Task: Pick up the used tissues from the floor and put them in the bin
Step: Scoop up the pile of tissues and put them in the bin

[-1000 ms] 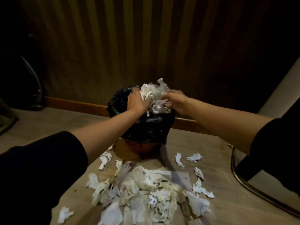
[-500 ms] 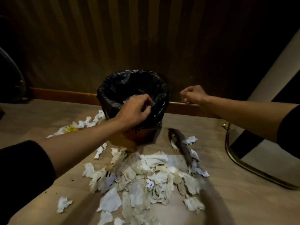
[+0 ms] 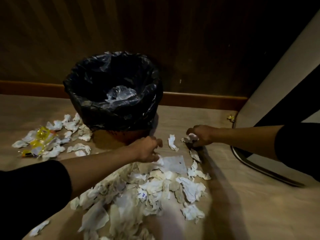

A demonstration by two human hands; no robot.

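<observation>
A bin (image 3: 114, 115) lined with a black bag stands against the wall, with clear plastic (image 3: 121, 95) and tissue lying inside. A big heap of crumpled white tissues (image 3: 147, 191) covers the floor in front of it. My left hand (image 3: 147, 149) reaches down to the heap's far edge, fingers touching a flat tissue (image 3: 173, 163). My right hand (image 3: 200, 135) is on the floor to the right of the bin, fingers closed around a crumpled tissue (image 3: 190, 138). A loose tissue (image 3: 172, 144) lies between the two hands.
More tissues and a yellow wrapper (image 3: 41, 137) lie scattered left of the bin. A wooden skirting board (image 3: 199, 99) runs along the dark striped wall. A chair's metal leg (image 3: 256, 168) curves over the floor at the right.
Both hands let the bundle drop into the bin, then came down to the floor. The right hand has closed on a tissue beside the bin; the left has reached the heap.
</observation>
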